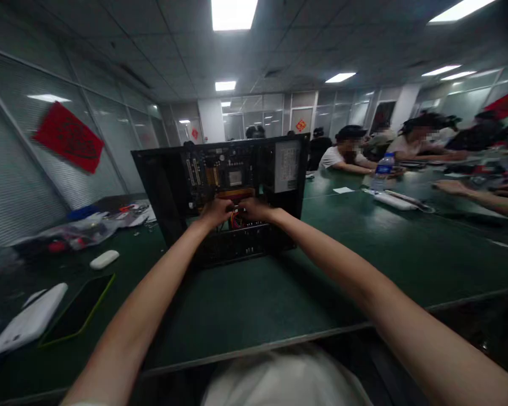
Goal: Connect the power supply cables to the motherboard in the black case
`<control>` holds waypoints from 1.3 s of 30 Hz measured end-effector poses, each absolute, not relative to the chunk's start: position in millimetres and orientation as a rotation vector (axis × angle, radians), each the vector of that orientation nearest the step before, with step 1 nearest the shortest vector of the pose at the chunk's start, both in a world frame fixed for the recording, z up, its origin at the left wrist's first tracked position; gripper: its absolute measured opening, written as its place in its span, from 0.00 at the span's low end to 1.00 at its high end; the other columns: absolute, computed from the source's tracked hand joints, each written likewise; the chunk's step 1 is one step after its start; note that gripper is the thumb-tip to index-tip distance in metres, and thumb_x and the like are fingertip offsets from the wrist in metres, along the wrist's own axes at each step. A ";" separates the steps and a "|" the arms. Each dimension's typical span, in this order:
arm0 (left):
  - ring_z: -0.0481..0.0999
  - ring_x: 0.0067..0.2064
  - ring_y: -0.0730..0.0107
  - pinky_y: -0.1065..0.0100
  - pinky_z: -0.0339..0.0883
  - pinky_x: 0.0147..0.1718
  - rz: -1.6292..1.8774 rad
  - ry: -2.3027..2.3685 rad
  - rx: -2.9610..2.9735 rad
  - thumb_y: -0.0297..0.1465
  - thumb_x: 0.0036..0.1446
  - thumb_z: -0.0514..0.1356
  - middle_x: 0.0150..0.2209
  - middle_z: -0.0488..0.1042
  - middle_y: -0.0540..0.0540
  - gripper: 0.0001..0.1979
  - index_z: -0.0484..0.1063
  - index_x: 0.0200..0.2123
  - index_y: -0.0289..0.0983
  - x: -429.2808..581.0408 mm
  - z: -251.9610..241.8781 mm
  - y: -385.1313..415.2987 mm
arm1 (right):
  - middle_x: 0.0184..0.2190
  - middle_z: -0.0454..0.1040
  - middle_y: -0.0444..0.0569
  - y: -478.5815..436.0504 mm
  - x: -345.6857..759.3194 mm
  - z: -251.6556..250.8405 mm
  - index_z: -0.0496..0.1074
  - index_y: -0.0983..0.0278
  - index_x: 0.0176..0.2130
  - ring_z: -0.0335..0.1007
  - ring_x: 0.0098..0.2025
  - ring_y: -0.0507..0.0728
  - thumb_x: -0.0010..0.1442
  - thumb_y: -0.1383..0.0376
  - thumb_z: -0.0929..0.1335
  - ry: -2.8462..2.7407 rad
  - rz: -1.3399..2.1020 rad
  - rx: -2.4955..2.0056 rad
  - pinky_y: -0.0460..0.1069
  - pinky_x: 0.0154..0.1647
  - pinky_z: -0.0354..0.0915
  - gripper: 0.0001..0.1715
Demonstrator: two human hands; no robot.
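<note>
No legible text, computer case [169,192] included

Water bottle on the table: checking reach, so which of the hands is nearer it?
Right. The right hand is in the open computer case, left of the water bottle; the left hand sits farther left.

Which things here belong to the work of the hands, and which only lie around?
In hand: left hand, right hand, open computer case, coloured cables.
Lying about: white oval object, dark tablet, white device, water bottle.
</note>
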State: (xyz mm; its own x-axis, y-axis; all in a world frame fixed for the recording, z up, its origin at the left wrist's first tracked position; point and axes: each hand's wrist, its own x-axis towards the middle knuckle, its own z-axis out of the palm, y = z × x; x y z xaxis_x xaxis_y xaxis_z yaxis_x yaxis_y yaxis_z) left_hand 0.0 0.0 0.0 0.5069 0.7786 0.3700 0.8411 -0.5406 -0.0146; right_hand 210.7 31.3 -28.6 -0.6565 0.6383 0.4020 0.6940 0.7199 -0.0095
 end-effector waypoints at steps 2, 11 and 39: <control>0.82 0.53 0.62 0.69 0.72 0.50 -0.486 -1.406 -2.544 0.30 0.64 0.65 0.51 0.84 0.45 0.13 0.82 0.51 0.40 1.5 -0.2 -0.5 | 0.46 0.81 0.55 30.7 212.3 -28.6 0.81 0.67 0.49 0.77 0.49 0.59 0.68 0.66 0.72 -2.504 -0.222 -1.065 0.47 0.45 0.63 0.11; 0.82 0.53 0.58 0.67 0.72 0.48 -0.418 -1.429 -2.457 0.33 0.67 0.63 0.50 0.84 0.41 0.10 0.83 0.46 0.38 11.4 2.1 -4.2 | 0.52 0.76 0.54 22.2 218.9 -26.0 0.79 0.65 0.46 0.73 0.53 0.59 0.68 0.64 0.72 -2.362 -0.297 -1.118 0.48 0.47 0.64 0.08; 0.80 0.53 0.58 0.50 0.76 0.55 -0.129 -1.585 -2.304 0.42 0.70 0.62 0.51 0.79 0.40 0.17 0.77 0.51 0.34 28.3 7.6 -21.8 | 0.49 0.76 0.51 14.4 214.7 -22.5 0.76 0.64 0.44 0.73 0.49 0.58 0.67 0.66 0.72 -2.362 -0.291 -1.117 0.48 0.41 0.62 0.05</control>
State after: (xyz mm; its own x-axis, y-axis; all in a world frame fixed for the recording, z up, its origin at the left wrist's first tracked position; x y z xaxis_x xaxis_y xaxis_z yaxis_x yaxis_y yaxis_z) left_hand 28.3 -21.8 7.6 0.3735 0.8895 0.2633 0.9203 -0.3198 -0.2253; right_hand 214.7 14.4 -22.5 -0.5332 0.6604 0.5288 0.7690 0.6389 -0.0226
